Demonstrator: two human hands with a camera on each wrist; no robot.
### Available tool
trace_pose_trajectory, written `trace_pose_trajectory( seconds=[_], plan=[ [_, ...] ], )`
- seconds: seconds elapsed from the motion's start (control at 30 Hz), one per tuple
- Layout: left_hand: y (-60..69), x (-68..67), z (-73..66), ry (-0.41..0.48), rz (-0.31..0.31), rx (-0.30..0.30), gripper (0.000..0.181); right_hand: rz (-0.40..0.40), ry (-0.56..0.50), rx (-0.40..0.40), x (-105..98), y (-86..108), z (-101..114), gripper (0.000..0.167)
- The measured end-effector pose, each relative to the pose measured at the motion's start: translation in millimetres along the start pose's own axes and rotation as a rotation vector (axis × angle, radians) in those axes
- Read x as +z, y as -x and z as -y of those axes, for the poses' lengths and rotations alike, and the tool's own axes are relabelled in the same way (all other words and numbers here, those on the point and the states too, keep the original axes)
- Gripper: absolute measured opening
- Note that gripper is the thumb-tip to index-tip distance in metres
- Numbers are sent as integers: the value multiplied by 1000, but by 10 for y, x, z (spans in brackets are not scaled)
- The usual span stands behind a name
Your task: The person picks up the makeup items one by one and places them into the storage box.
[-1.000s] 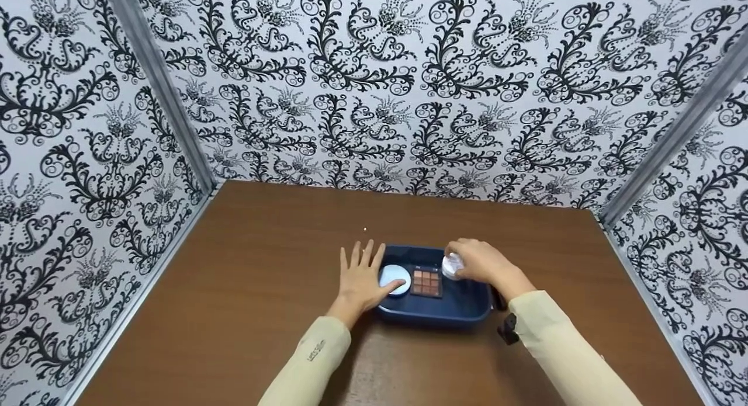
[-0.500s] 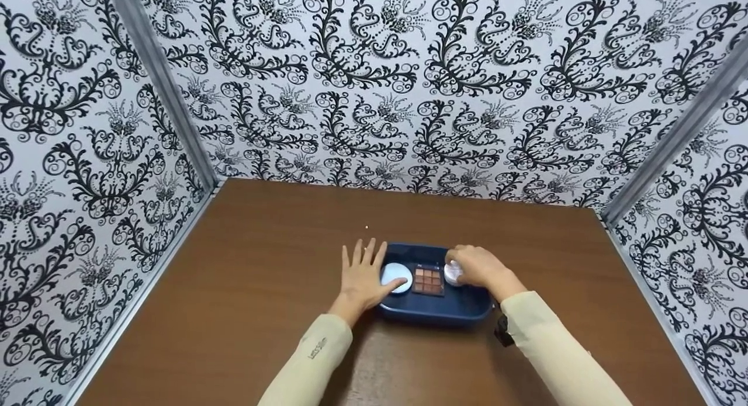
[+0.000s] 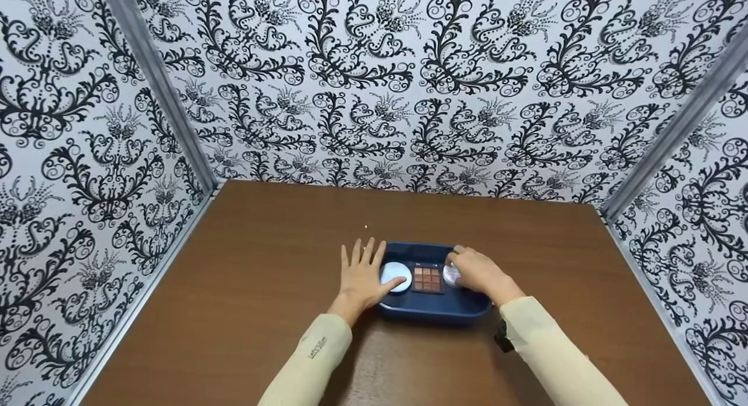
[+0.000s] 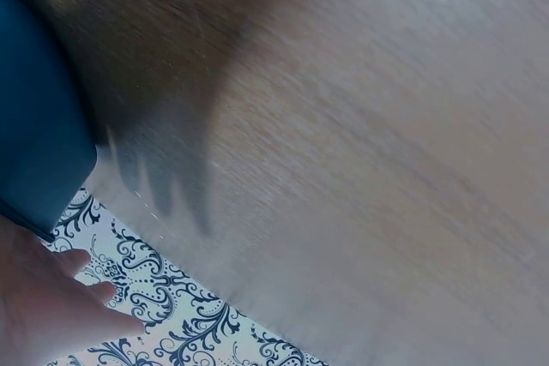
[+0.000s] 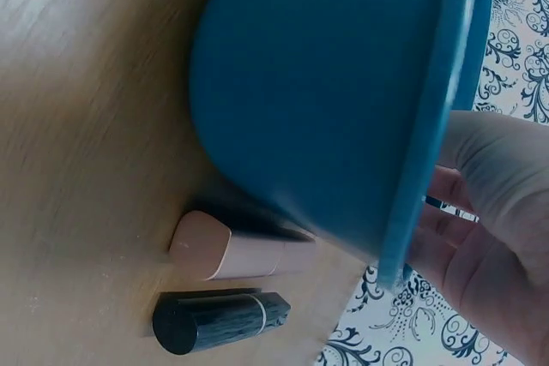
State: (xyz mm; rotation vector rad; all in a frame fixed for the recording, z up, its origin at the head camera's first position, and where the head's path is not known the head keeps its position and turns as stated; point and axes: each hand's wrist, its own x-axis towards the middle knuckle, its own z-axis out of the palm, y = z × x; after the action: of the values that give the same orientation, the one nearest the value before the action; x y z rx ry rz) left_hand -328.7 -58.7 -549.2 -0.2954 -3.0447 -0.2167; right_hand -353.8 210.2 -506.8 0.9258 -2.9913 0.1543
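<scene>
A blue plastic tub (image 3: 432,309) stands on the table. My left hand (image 3: 361,283) lies spread at its left rim, the thumb reaching over a pale round disc-like item (image 3: 394,277) inside. In the middle of the tub lies an eyeshadow palette (image 3: 428,279) with several brown and pink pans. My right hand (image 3: 480,271) reaches over the right side, fingers curled round a small white round container (image 3: 450,275), partly hidden by them. In the right wrist view the tub's outer wall (image 5: 317,83) stands before the right hand (image 5: 493,237); the container is out of sight there.
Right of the tub, the right wrist view shows a pinkish-beige capped tube (image 5: 240,250) and a black capped tube (image 5: 219,319) on the wooden table (image 3: 263,266). Patterned walls (image 3: 374,90) enclose the table at the back and sides.
My right hand has lowered slightly into the tub with the white container and shifted a little left. The left hand stays spread in the same spot.
</scene>
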Motion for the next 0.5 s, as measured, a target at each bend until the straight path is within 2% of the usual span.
trace_pose_trajectory(
  seconds=[0.27, 0.5],
  plan=[
    [-16, 25, -2, -22, 11, -2, 102, 12, -194, 4, -134, 74, -32, 29],
    [-16, 29, -6, -11, 8, -2, 103, -13, -212, 27, -278, 160, -97, 26]
  ],
)
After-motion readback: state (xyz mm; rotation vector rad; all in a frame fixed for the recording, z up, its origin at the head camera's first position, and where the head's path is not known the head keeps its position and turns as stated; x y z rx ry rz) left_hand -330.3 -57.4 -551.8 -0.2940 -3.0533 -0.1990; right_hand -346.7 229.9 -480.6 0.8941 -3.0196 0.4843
